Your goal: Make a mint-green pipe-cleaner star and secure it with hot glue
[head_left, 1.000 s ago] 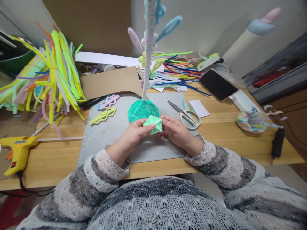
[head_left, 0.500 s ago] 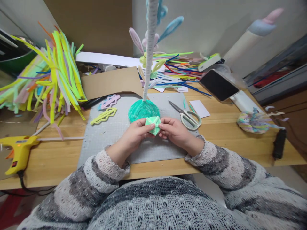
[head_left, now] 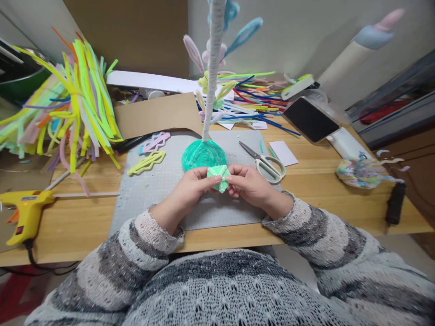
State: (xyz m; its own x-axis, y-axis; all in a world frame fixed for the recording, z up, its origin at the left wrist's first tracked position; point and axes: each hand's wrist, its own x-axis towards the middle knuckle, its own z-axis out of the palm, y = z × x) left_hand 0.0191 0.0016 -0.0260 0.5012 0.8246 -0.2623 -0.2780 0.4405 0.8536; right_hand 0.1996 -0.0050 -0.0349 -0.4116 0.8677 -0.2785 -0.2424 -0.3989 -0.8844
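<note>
Between my two hands is a small mint-green folded pipe-cleaner piece (head_left: 219, 171) with raised ridges. My left hand (head_left: 192, 186) pinches its left side, thumb on top. On the right side, my right hand (head_left: 250, 184) grips it between thumb and fingers. Just behind them stands a round green coiled base (head_left: 204, 154) with a white wrapped stem (head_left: 213, 72) rising from it. Blue, pink and yellow loops branch off that stem. Scissors (head_left: 268, 165) lie to the right of my right hand. Yellow (head_left: 147, 163) and purple (head_left: 156, 142) zigzag-bent pipe cleaners rest at the left.
A grey cutting mat (head_left: 149, 199) lies under my hands. At the left are a yellow glue gun (head_left: 27, 213) and a large bundle of pipe cleaners (head_left: 81, 99). Loose pipe cleaners (head_left: 251, 102), a phone (head_left: 311, 118) and a pastel coiled piece (head_left: 358, 173) sit farther back and right.
The mint-green piece has tilted slightly in my fingers, which still hold both its sides. Otherwise the view has shifted only a little.
</note>
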